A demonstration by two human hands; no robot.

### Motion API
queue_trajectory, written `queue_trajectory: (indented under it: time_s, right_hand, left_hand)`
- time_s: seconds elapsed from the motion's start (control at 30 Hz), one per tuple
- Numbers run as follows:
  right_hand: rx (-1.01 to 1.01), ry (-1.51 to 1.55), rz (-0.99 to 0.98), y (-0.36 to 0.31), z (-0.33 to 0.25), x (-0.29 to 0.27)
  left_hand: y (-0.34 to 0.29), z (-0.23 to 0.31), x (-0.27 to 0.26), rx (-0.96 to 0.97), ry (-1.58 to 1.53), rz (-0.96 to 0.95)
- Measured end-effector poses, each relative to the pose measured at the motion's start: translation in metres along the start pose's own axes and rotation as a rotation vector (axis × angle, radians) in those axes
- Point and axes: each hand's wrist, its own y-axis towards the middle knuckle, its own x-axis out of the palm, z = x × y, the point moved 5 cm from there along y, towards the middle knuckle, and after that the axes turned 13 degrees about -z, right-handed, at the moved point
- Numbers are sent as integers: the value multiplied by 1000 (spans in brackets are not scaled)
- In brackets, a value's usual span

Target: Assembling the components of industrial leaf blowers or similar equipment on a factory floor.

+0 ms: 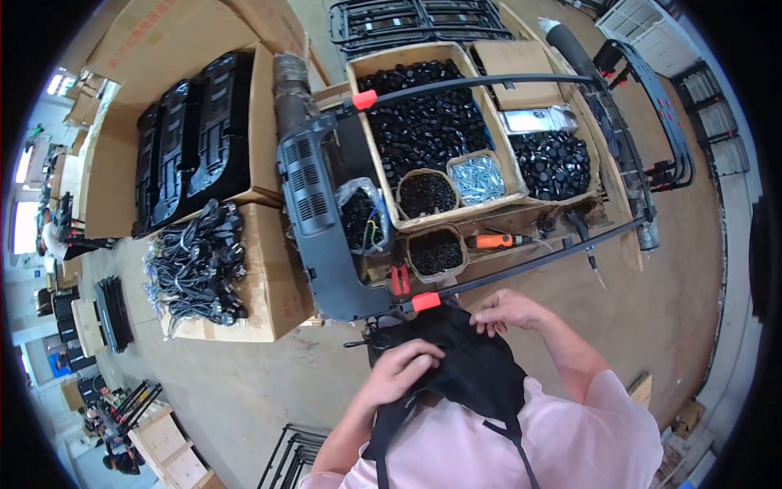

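Observation:
A black cloth apron (pixel 476 371) with straps hangs over my chest, its upper part bunched up between my hands. My left hand (pixel 401 368) lies against its left side, fingers bent together on the cloth. At the apron's far right edge, my right hand (pixel 507 310) has its fingers curled in a pinch on the fabric. Just beyond the apron is a black frame (pixel 521 271) with a grey-black vented plastic end cover (pixel 314 212). Red clips (pixel 426 301) sit on its rails, the nearer one close to both hands.
Inside the frame stand a wooden bin (pixel 352 77) of black plastic parts, a tub of silver screws (pixel 479 179), tubs of dark screws (pixel 436 251), an orange power screwdriver (pixel 498 241) and red-handled pliers (pixel 400 279). Cartons with black panels (pixel 220 122) and bundled cables (pixel 199 269) are left.

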Motion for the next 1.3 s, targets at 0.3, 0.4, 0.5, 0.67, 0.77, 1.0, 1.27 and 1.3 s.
queue_trajectory:
  time_s: [0.3,0.4,0.5,0.67,0.77,1.0,1.27,1.3]
  right_hand:
    - [-185,862,693,110,143,-156]
    - [-276,995,694,137,133,-175]
    - [-58,889,924,147,118,-184]
    - [-90,684,1091,136,121,-209]
    - [-466,861,1065,110,120,-218]
    - [-272,965,491,50,141,-200]
    - [-397,1142,648,0,146,-104]
    - [-392,1117,602,-1,148,-98]
  left_hand:
    - [169,-149,-22,167,701,583]
    - [211,-142,-57,37,843,662]
    - [231,-144,-76,-199,939,645]
    - [247,-142,-72,-395,952,432]
    - [254,-152,-70,-445,954,350]
    - [251,-174,-90,-233,764,432]
    - [245,-187,-105,-298,-39,439]
    - [248,-195,-105,-240,-173,387]
